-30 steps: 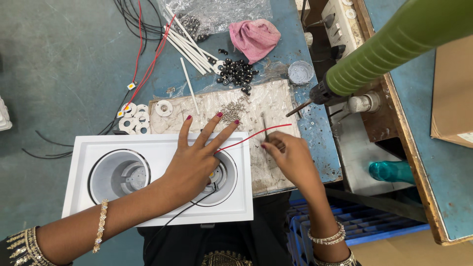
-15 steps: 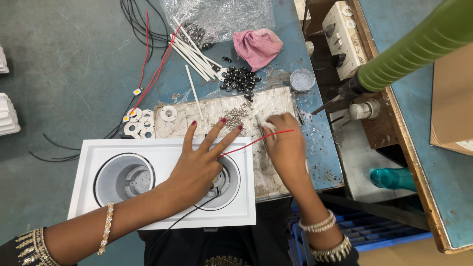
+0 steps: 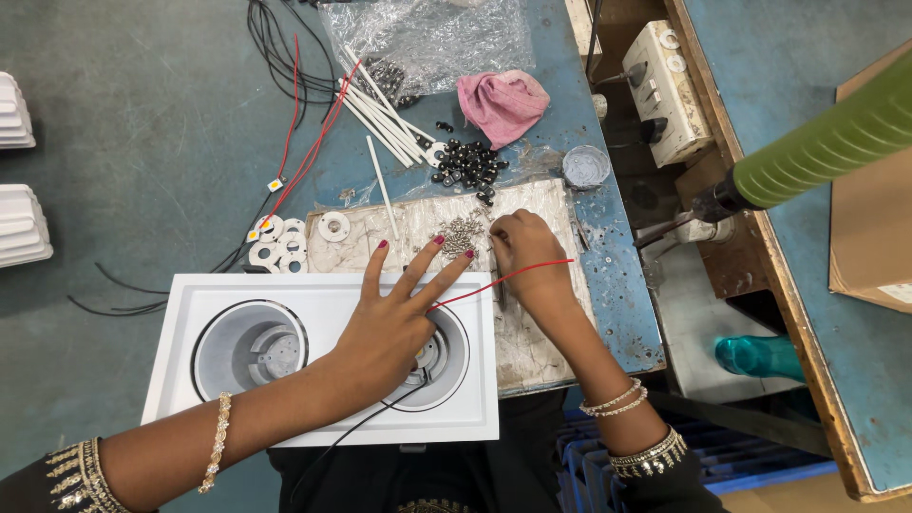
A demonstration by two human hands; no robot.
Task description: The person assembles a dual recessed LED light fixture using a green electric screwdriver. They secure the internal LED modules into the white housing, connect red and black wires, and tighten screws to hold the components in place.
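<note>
A white two-hole lamp housing (image 3: 237, 294) lies at the bench's near edge. My left hand (image 3: 394, 323) rests flat on its right round opening (image 3: 446, 366), fingers spread and nothing gripped. A red wire (image 3: 475, 288) runs from between those fingers across the back of my right hand (image 3: 527, 256). My right hand is curled, fingertips down at a small heap of silver screws (image 3: 461, 233) on a worn white mat (image 3: 541, 332). A thin dark tool (image 3: 500, 288) shows under that hand, seemingly held. A black wire (image 3: 351, 432) trails from the housing toward me.
Behind the mat lie white tubes (image 3: 380, 109), black beads (image 3: 467, 163), a pink cloth (image 3: 503, 103), a clear plastic bag (image 3: 427, 38), white rings (image 3: 275, 242) and a small grey dish (image 3: 585, 166). A green cylinder (image 3: 826, 147), switch box (image 3: 665, 71) and teal bottle (image 3: 760, 356) are on the right.
My right hand has moved forward from beside the housing to the screw heap, the red wire now draped over it. My left hand has stayed spread on the housing.
</note>
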